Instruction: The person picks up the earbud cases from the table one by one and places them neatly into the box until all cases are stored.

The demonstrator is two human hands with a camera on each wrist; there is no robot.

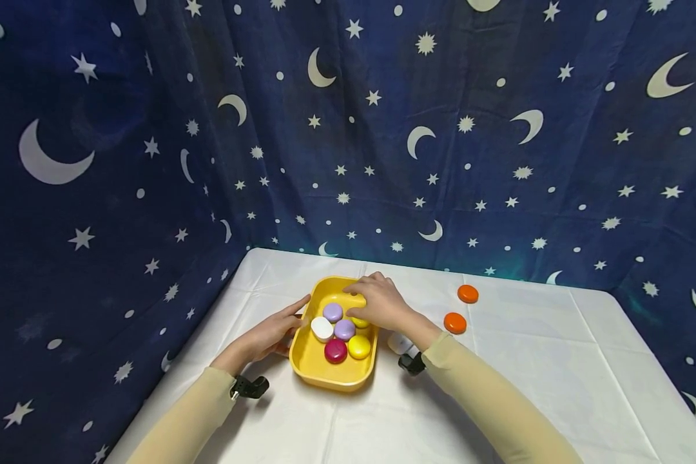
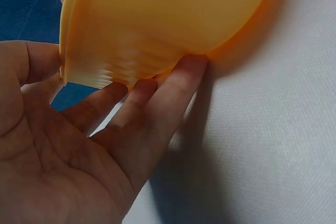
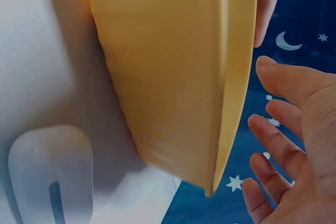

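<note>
Yellow tray [image 1: 310,361], sitting on the white tabletop [image 1: 557,380] and holding white [image 1: 321,328], purple [image 1: 333,312], red [image 1: 335,351] and yellow [image 1: 359,347] discs. Left hand [image 1: 272,334] lying against the tray's left outer wall, fingers [image 2: 168,98] straight and touching it; right hand [image 1: 383,301] hovering over the tray's far end, fingers loosely spread, gripping nothing. Two orange discs [image 1: 455,322] lying on the tabletop, right of the tray.

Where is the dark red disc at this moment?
In the head view, the dark red disc lies inside the yellow tray, near its front end, left of a yellow disc.
</note>
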